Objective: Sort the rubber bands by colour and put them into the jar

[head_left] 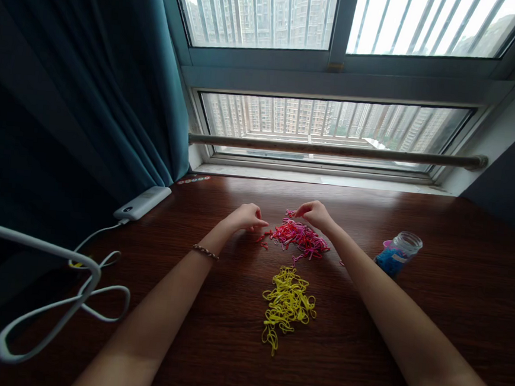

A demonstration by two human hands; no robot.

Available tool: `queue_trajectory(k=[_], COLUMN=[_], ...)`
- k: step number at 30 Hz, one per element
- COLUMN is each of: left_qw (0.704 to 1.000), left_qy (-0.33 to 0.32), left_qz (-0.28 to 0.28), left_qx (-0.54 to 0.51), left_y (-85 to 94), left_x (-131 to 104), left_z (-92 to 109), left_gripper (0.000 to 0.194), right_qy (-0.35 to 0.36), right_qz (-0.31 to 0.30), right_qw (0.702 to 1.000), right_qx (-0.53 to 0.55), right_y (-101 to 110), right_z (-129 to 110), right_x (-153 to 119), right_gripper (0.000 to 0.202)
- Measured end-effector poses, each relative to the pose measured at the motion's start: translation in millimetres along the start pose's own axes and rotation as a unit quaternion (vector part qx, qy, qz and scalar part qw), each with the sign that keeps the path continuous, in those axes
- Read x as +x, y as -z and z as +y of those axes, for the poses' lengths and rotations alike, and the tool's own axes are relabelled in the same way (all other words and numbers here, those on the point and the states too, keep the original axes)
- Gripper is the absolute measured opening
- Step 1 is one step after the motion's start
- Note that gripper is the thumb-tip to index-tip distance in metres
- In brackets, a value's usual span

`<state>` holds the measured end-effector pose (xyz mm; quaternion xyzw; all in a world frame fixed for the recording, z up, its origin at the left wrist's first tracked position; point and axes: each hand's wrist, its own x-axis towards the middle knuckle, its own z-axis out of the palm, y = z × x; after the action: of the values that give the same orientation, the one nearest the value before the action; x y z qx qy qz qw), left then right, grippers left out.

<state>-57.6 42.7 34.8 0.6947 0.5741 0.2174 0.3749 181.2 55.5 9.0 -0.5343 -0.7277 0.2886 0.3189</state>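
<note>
A tangled heap of pink and red rubber bands (301, 237) lies on the dark wooden table, with a few red ones straying off its left side. My left hand (247, 217) is beside that left edge, fingers bent down and thumb apart from them, with nothing visible in it. At the heap's far edge, my right hand (314, 214) has its fingertips pinched together at a small cluster of pink rubber bands (290, 213). Closer to me, a looser spread of yellow rubber bands (288, 302) lies between my forearms.
To the right, a clear jar (407, 243) with blue contents leans by my right forearm. A white power strip (143, 203) sits at the left by a blue curtain (158, 90), and its looped white cable (78, 254) crosses the left side. A window with a metal rail (332, 151) stands behind the table.
</note>
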Motion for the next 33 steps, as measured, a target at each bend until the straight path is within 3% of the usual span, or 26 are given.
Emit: queue_trajectory(k=[3,6,9,14,18,26,33], left_qw=[0.981,0.971,0.979,0.980,0.968,0.958,0.958], left_qy=[0.072,0.059,-0.010,-0.146,-0.217,-0.230,-0.230], left_qz=[-0.162,-0.220,-0.189,-0.037,-0.006,0.110,0.118], left_qx=[0.081,0.067,0.072,0.134,0.129,0.132,0.121], left_y=[5.6,-3.3,-19.0,-43.1,-53.8,-56.5,-59.0], left_x=[-10,-12,-6,1,-4,-3,-7], left_z=[7,9,5,3,7,2,5], left_gripper=[0.037,0.044,0.050,0.065,0.030,0.017,0.029], right_qy=[-0.001,0.028,0.069,0.107,0.111,0.043,-0.053], right_qz=[0.024,0.022,0.002,-0.002,0.007,0.047,0.013], right_qw=[0.998,0.995,0.991,0.985,0.982,0.968,0.958], right_qx=[-0.055,-0.095,-0.116,-0.136,-0.153,-0.242,-0.282], right_y=[-10,-22,-32,-36,-28,2,22], right_z=[-1,-3,-8,-21,-34,-53,-53], right_x=[10,11,2,-20,-32,-53,-84], right_gripper=[0.027,0.022,0.020,0.013,0.017,0.018,0.018])
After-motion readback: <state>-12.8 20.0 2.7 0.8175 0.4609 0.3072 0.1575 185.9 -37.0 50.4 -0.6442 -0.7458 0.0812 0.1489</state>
